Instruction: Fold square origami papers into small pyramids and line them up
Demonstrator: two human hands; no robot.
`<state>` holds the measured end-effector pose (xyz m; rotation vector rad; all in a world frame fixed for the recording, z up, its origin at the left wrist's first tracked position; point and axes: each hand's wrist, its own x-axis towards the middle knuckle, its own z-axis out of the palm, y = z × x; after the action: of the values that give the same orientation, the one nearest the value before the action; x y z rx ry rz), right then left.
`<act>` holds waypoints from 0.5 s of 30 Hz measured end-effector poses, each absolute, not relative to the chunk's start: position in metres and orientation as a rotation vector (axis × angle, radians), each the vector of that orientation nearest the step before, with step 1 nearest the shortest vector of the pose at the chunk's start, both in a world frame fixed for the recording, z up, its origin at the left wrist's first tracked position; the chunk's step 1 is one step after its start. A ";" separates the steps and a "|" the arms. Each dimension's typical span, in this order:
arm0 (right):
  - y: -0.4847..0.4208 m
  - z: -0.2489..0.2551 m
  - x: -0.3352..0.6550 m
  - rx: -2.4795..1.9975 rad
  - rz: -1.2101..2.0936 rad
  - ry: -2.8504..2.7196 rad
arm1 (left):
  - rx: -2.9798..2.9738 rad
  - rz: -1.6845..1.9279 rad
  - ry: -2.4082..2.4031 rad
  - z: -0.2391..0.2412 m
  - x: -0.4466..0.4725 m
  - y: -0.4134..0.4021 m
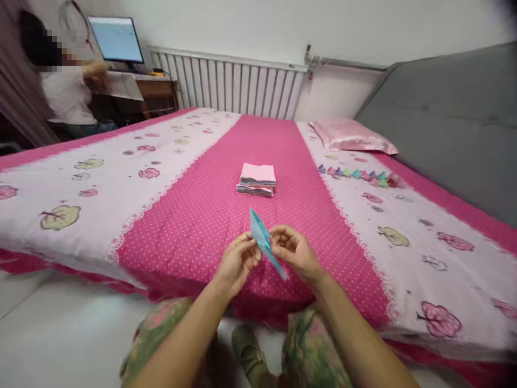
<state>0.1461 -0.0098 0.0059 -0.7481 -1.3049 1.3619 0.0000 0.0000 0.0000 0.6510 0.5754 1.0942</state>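
Plainly, a folded sheet of light-blue paper (260, 237) is held in the air above the near part of the bed, tilted so that one pointed corner aims up and the opposite end slants down to the right. The left hand (239, 261) has it pinched at its left edge between thumb and fingers, the other fingers curled. The right hand (294, 250) is half curled at the paper's right edge, thumb and forefinger slightly apart beside a raised flap; whether they grip it I cannot tell.

Beyond the hands, a squared stack of multicoloured paper with a pink sheet on top (257, 173) lies on the dotted magenta middle band of the bedspread (270, 143). To its right, a row of small folded paper shapes in purple, pink, green and blue (357, 174) runs across the white printed side strip, near a shiny pink pillow (352, 134). Far left, another person in a white top (67, 92) sits by a lit black-framed monitor (116, 39).
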 end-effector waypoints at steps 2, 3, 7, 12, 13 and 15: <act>-0.011 0.008 0.148 -0.756 1.355 -1.304 | 0.651 1.103 0.584 -0.002 -0.001 0.000; -0.011 0.008 0.148 -0.756 1.354 -1.302 | 0.653 1.106 0.589 -0.002 -0.001 -0.001; -0.012 0.009 0.150 -0.725 1.358 -1.277 | 0.677 1.108 0.619 -0.002 -0.001 -0.001; -0.013 0.009 0.150 -0.736 1.372 -1.288 | 0.697 1.108 0.620 -0.001 -0.001 -0.002; -0.013 0.010 0.150 -0.740 1.378 -1.299 | 0.692 1.109 0.616 -0.001 -0.001 -0.002; -0.013 0.010 0.150 -0.743 1.386 -1.320 | 0.678 1.113 0.608 -0.001 -0.002 -0.002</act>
<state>0.1502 -0.0133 0.0101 -0.7432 -1.3205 1.3862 -0.0017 -0.0020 -0.0010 0.6783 0.6078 1.1130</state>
